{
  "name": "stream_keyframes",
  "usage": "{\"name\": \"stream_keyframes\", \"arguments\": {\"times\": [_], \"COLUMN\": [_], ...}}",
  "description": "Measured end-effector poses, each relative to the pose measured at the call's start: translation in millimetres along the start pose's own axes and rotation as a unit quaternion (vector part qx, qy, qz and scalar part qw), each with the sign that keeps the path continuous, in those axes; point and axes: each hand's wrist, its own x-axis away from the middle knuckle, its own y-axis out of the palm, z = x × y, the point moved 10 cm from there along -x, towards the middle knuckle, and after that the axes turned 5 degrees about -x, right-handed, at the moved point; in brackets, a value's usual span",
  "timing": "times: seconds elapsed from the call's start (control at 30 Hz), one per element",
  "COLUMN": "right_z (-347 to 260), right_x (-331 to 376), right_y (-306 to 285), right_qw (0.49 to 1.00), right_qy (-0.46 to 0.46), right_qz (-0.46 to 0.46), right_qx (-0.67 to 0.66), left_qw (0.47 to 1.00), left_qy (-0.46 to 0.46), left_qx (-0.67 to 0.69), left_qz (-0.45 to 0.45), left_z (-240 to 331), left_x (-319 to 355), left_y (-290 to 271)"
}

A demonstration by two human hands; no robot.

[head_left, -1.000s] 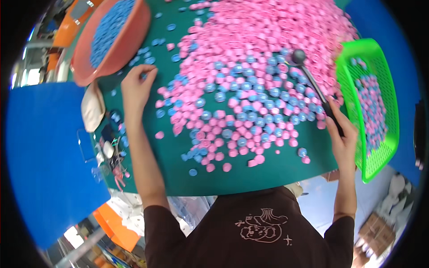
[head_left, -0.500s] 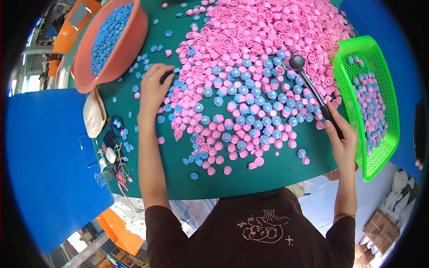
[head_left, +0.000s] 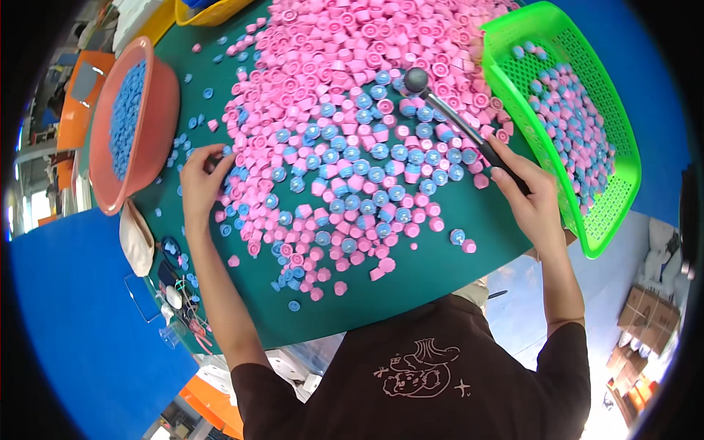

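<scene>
In my right hand (head_left: 529, 183) is a small mallet (head_left: 462, 126) with a round dark head, a metal shaft and a black grip. Its head is over the pile of small pink cup-shaped pieces (head_left: 352, 37). Many pieces nearer me are pink cups with blue caps fitted on top (head_left: 375, 174). At the pile's left edge my left hand (head_left: 202, 176) has thumb and forefinger closed around a small blue cap (head_left: 227, 150), partly covered by the fingertips. Loose blue caps (head_left: 208, 93) are scattered left of the pile.
An orange-pink basin (head_left: 158, 110) of blue caps stands at the left. A green basket (head_left: 506, 81) at the right holds joined pink-and-blue pieces. A cream pouch (head_left: 136, 238) and cords (head_left: 187, 312) lie along the table's left edge. A yellow container (head_left: 209, 13) shows at the back.
My view has turned, so the table and everything on it appear shifted left and tilted. The mallet stays in my right hand, and my left hand keeps to the pile's left edge.
</scene>
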Motion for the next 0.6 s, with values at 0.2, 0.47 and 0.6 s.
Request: {"name": "stream_keyframes", "arguments": {"times": [0.2, 0.47, 0.6], "right_z": [-3.6, -7.9, 0.6], "right_x": [-8.9, -8.7, -6.5], "right_y": [14.7, 4.4, -10.5], "right_qw": [0.998, 0.999, 0.999], "right_qy": [-0.008, -0.02, -0.014], "right_qz": [-0.036, 0.007, 0.034], "right_qx": [0.046, -0.031, -0.02], "left_qw": [0.987, 0.983, 0.98], "left_qy": [-0.015, 0.147, 0.174], "left_qx": [0.16, 0.106, 0.055], "left_qz": [0.007, -0.036, -0.081], "left_z": [74.4, 222.4, 239.9], "left_x": [-12.0, -19.2, -23.4], "left_y": [8.3, 61.1, 93.4]}}
